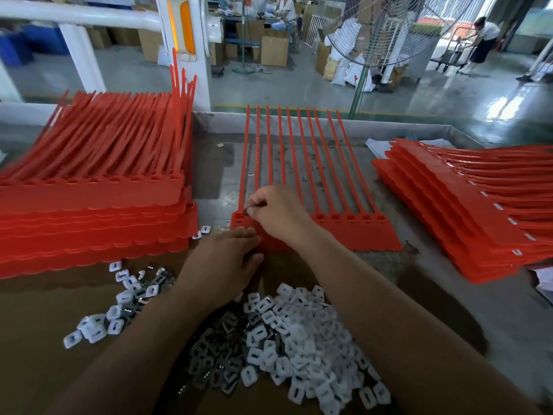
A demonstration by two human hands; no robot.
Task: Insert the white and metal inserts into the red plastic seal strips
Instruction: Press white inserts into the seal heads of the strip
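A flat sheet of red seal strips (356, 232) lies in the middle of the table, tails pointing away from me. My right hand (276, 212) is over its left sockets and pinches a small dark metal insert (250, 211) at the leftmost socket (239, 216). My left hand (227, 262) lies flat with straight fingers on the sheet's near left corner. A pile of white and metal inserts (287, 342) sits between my forearms on brown cardboard. A smaller scatter of inserts (125, 301) lies to the left.
A tall stack of red seal sheets (89, 211) stands at the left. Another stack of red sheets with white inserts in them (466, 211) slopes at the right. Two loose inserts (203, 231) lie by the left stack. Beyond the table's far rim are a fan (386, 28), boxes and people.
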